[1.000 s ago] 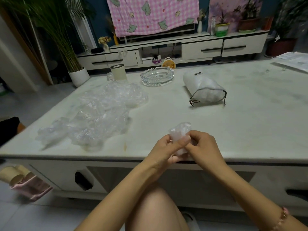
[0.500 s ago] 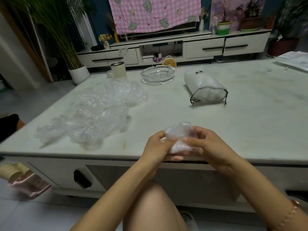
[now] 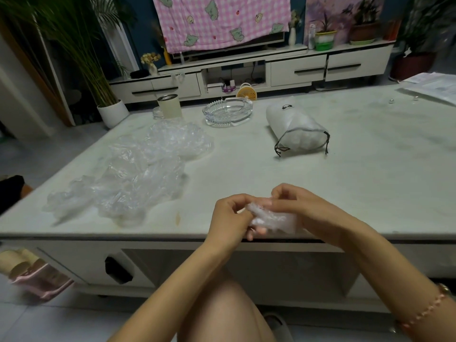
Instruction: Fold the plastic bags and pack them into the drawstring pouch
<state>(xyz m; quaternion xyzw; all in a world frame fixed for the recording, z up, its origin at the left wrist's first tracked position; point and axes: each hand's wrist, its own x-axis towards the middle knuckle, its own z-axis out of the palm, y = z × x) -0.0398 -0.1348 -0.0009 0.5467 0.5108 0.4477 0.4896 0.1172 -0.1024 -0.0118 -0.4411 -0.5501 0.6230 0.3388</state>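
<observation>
— What's in the grip?
— One bag (image 3: 274, 218): clear film, crinkled and squeezed into a small lumpy oblong. The left hand (image 3: 229, 215) pinches its left end with curled fingers. The right hand (image 3: 303, 211) clasps the rest, thumb and forefinger bent down onto the top, film bulging out under the palm.
— How do the hands sit?
— Knuckles up, meeting over the wad, forearms coming in from below. A beaded bracelet (image 3: 429, 309) circles the right wrist.
— Where is that from the pouch?
— Well in front of it, above the near edge of the table (image 3: 370, 193). The pouch (image 3: 296, 127) is a soft white sack, rounded and full, lying on its side with its mouth toward the person. A dark cord (image 3: 281, 149) gathers the mouth, with ends trailing at both sides. Whether it is fully closed, I can't tell.
— The other bags?
— The pile (image 3: 138, 178) lies left of the pouch and nearer, a loose glossy heap spread across the pale, stone-like top.
— Room to move?
— An open stretch of tabletop runs from the hands up to the pouch and on to its right. A ribbed glass ashtray (image 3: 228, 112) sits just left of the pouch, a cup (image 3: 169, 106) farther left, and papers (image 3: 436, 87) far to the right at the back edge
</observation>
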